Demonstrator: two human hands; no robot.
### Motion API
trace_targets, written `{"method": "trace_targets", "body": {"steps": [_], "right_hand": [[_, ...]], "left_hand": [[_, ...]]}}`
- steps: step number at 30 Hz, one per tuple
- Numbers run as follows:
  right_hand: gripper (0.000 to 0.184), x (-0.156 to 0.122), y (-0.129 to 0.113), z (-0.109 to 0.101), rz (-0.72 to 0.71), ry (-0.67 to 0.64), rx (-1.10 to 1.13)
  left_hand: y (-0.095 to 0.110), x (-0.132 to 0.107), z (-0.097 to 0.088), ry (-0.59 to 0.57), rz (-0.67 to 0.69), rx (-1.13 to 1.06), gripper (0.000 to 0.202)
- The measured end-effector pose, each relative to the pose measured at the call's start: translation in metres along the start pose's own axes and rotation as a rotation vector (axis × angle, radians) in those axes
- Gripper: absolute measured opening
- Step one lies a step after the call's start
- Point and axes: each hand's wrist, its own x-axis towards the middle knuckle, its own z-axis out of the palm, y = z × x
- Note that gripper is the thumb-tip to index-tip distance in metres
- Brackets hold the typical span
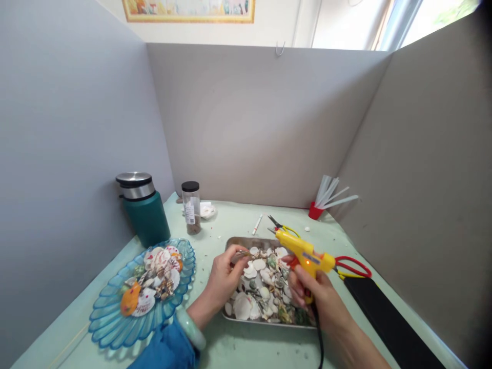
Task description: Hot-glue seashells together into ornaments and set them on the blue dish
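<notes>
My right hand is wrapped around the handle of a yellow glue gun, whose nozzle points up and to the left. A small light glows on its side, and a black cord hangs below the handle. My left hand pinches a small brownish, shell-like piece; its exact kind is too small to tell. Both hands are above a metal tray holding many shells, mostly white with some green and brown ones. The nozzle is apart from the pinched piece.
A blue scalloped glass dish holds decorated shells at left. Behind it stand a green flask and a black-lidded jar. Scissors, a black slab and a red cup of glue sticks lie right. Grey panels surround the table.
</notes>
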Motion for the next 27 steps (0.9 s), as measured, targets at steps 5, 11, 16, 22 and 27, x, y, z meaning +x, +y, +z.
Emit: {"method": "trace_targets", "body": {"steps": [5, 11, 16, 22, 27], "right_hand": [[0.037, -0.012, 0.015, -0.003, -0.062, 0.069, -0.334], [0.028, -0.013, 0.011, -0.004, -0.116, -0.029, -0.589], [0.027, -0.009, 0.011, -0.004, -0.109, -0.105, -0.667], [0.027, -0.009, 0.012, -0.003, -0.128, -0.101, -0.788], [0.025, -0.012, 0.01, 0.0, -0.171, -0.091, -0.843]], "left_hand": [[0.0, 0.001, 0.001, 0.005, 0.015, 0.053, 0.017], [0.002, -0.001, 0.0, -0.001, 0.048, 0.11, 0.014], [0.001, -0.002, 0.0, 0.0, 0.08, 0.143, 0.012], [0.0, -0.003, 0.0, -0.005, 0.105, 0.162, 0.013], [0.0, -0.003, 0.0, -0.016, 0.1, 0.151, 0.014]]}}
